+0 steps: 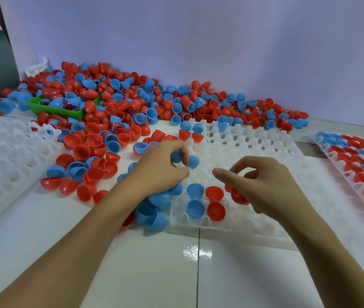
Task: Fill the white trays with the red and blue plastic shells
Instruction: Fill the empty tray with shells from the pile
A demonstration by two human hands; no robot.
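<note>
Left hand (161,167) pinches blue shells (193,161) over the white tray (254,143); right hand (263,185) grips red shells (238,196).

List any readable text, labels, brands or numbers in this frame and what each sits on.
None. No legible text anywhere in the head view.
White tray: bare moulded plastic, no marking visible.
Red and blue shells: plain, no print visible.
Green bin: no label on the side in view.
Filled tray at right: no marking visible.
Left hand and right hand hold shells; nothing printed shows on them.
</note>
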